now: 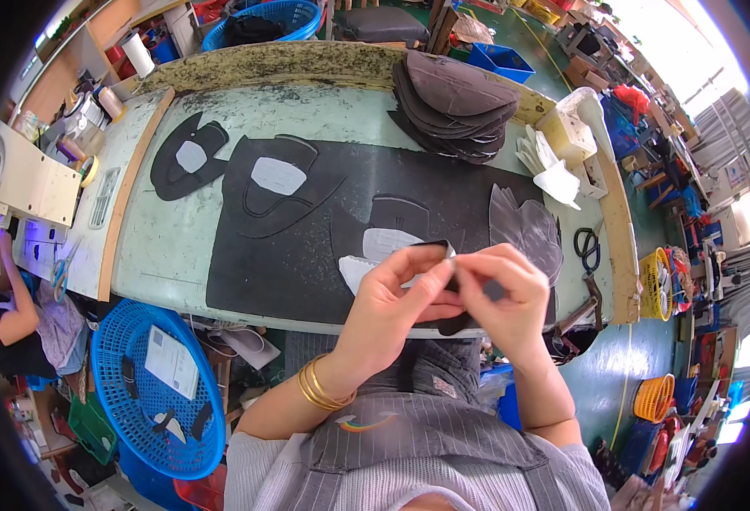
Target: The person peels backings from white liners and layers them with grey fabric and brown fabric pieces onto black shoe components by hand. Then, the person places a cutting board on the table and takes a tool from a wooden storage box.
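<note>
My left hand [396, 294] and my right hand [507, 298] meet above the front edge of the table, fingertips pinched together. Between them is a small black piece with a pale strip [451, 250] along its edge; the fingers hide most of it. Just beyond lies a shaped black piece with a white patch [392, 244], on a large black sheet [251, 272]. A second white patch [356, 271] shows beside my left hand. Farther left, another shaped black piece bears a white patch [278, 175], and a third black piece [163, 177] lies off the sheet.
A stack of dark shaped pieces [460, 89] stands at the back right, near loose white pieces [549, 170]. Black-handled scissors [589, 249] and a hammer [592, 298] lie at right. A blue basket [106, 341] stands at lower left; another person's arm [19, 294] shows beyond it.
</note>
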Tool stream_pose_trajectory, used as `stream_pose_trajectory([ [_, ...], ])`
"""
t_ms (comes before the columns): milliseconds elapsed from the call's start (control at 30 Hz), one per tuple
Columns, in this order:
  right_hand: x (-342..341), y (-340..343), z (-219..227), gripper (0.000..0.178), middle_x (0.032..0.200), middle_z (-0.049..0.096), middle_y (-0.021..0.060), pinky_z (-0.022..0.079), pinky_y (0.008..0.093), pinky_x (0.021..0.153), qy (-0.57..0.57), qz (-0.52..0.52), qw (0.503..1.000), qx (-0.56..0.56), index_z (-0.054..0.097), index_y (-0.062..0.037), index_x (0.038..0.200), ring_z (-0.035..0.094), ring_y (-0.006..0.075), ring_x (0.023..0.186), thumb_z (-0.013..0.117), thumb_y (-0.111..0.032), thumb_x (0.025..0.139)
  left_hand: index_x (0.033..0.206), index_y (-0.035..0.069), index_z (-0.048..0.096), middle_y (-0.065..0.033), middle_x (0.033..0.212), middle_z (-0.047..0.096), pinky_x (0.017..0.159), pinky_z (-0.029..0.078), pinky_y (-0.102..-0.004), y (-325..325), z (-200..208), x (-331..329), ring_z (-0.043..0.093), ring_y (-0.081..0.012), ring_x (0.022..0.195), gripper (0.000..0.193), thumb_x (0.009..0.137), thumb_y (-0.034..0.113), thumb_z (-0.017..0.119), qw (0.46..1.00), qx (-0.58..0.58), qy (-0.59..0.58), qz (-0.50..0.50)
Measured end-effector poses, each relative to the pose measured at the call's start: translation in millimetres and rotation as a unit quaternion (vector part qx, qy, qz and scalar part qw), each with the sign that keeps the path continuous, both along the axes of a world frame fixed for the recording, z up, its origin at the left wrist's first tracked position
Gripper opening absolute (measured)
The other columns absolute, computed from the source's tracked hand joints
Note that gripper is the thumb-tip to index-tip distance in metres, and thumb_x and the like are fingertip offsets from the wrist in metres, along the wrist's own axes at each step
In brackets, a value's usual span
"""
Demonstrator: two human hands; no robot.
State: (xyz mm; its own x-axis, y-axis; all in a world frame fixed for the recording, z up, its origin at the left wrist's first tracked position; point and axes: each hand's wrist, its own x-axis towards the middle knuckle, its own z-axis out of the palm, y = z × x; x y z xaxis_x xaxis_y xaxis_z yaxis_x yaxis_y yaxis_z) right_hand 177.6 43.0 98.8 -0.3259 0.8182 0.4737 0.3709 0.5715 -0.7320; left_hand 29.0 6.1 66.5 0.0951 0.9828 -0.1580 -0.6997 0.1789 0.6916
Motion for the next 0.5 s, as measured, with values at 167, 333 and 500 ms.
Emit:
stream_pose_trajectory([
  [167, 11.2, 5.7, 6.6, 0.013, 0.083, 0.063, 0.0055, 0.048, 0.021, 0.067, 0.205, 0.065, 0.934, -0.284, 0.062, 0.0017, 0.093, 0.06, 0.0071, 0.073, 0.062, 0.005, 0.08, 0.094, 0.0, 0.049, -0.0046, 0.094, 0.057, 0.079, 0.059, -0.032, -4.6, 4.7, -4.9, 0.063, -0.0148, 0.089, 0.01, 0.091, 0.003, 0.057, 0.998, 0.017, -0.051, -0.041],
  [333, -5.6, -6.2, 8.0, 0.014, 0.081, 0.052, 0.0033, 0.043, 0.0249, 0.06, 0.026, 0.035, 0.983, -0.176, 0.056, -0.0009, 0.092, 0.049, 0.0076, 0.071, 0.065, -0.006, 0.083, 0.082, -0.002, 0.057, -0.0078, 0.089, 0.06, 0.06, 0.051, -0.0229, 2.3, -15.5, 14.8, 0.061, -0.0107, 0.067, 0.012, 0.079, 0.003, 0.068, 0.914, 0.192, 0.298, 0.198],
  [500, 20.2, 8.9, -0.1, 0.005, 0.065, 0.051, 0.0054, 0.04, 0.0238, 0.055, 0.011, -0.123, 0.989, -0.087, 0.054, -0.0007, 0.089, 0.045, 0.0088, 0.059, 0.053, -0.005, 0.091, 0.096, -0.001, 0.062, -0.0128, 0.091, 0.063, 0.074, 0.051, -0.0307, -3.3, -35.7, 11.3, 0.064, -0.0236, 0.077, 0.024, 0.073, 0.001, 0.071, 0.833, 0.256, 0.431, 0.234],
])
